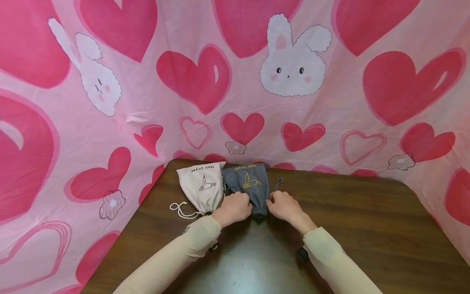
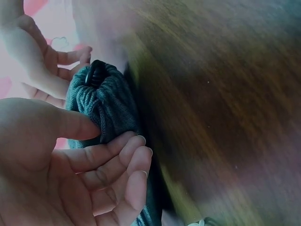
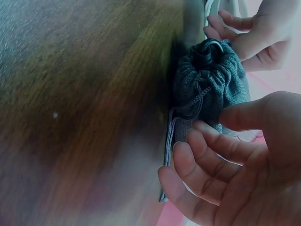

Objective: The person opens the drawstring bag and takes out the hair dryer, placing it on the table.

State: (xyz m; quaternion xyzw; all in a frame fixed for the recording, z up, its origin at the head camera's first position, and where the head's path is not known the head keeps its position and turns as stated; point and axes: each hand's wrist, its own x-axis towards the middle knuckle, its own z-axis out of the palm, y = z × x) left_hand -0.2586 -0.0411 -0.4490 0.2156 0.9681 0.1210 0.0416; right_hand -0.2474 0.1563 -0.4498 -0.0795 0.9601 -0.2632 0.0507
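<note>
Pinching the gathered neck of the grey bag (image 1: 247,179) from both sides, the person's two bare hands work close together at the near part of the bench (image 1: 349,228) setup, where that bag lies with its mouth toward the wearer. The left hand (image 1: 233,209) has its grip clamped on the cloth, thumb and forefinger to the left side of the neck, the other fingers loosely bent. The right hand (image 1: 288,208) does likewise on the right, thumb and forefinger together on the fabric. At the puckered mouth I can see something black (image 3: 209,54) with a looped edge, though I can't tell what it is. A grey cord (image 1: 278,183) trails out beyond the right hand. Just beside the grey bag, to its left, lies the white bag (image 1: 200,185), its white cord (image 1: 181,210) curling on the wood. Both bags carry a dryer drawing and the words "Hair Dryer", upside down to the wearer, yellow on the grey one. Pale sleeves (image 1: 176,253) cover the forearms, and behind everything hangs a pink cloth (image 1: 249,94) printed with hearts and white rabbits.
</note>
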